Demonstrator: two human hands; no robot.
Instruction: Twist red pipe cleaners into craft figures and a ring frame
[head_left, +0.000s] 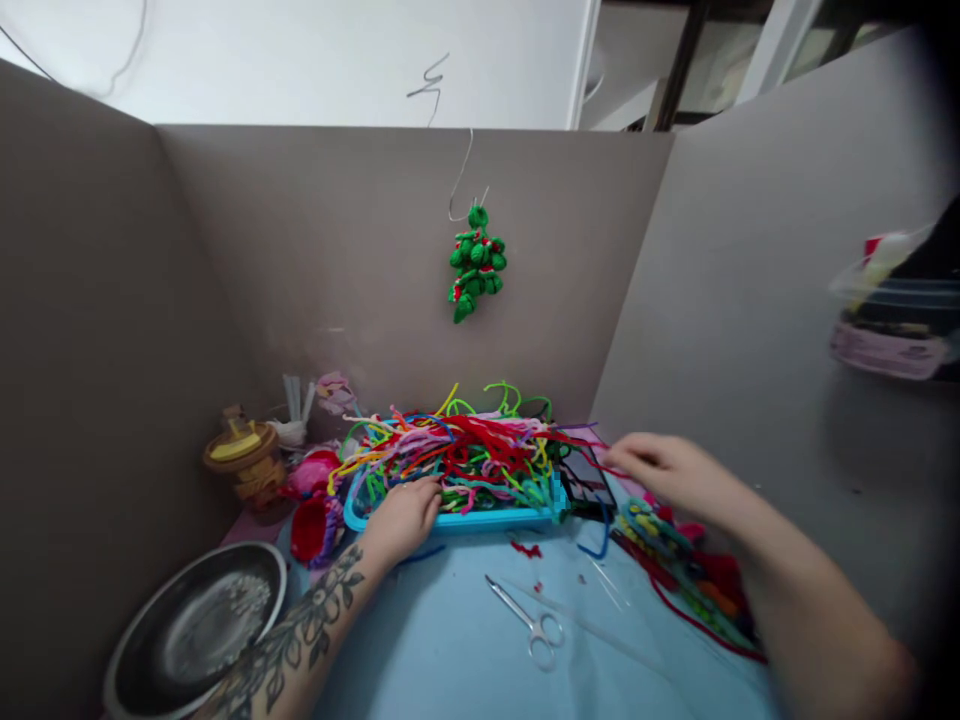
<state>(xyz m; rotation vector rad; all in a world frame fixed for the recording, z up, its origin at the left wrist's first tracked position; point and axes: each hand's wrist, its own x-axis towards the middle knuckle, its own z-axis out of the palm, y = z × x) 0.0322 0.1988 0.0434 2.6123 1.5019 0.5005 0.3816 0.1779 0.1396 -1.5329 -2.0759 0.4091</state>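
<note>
A blue plastic tray (480, 522) is heaped with a tangle of coloured pipe cleaners (480, 455), mostly red, pink, green and turquoise. My left hand (405, 515) lies over the tray's near left rim, its bent fingers close together among the stems. Its fingertips are hidden, so what they grip cannot be made out. To the right of the tray, my right hand (660, 468) pinches a red pipe cleaner (592, 455) between thumb and fingers; it stretches back toward the heap.
Scissors (529, 625) lie on the blue cloth (450, 640). A metal bowl (199, 625), a brown pot (251, 460) and red-purple fuzzy pieces (311, 525) stand left. A green pipe-cleaner ornament (478, 262) hangs on the back panel. More bundled stems (682, 560) lie under my right arm.
</note>
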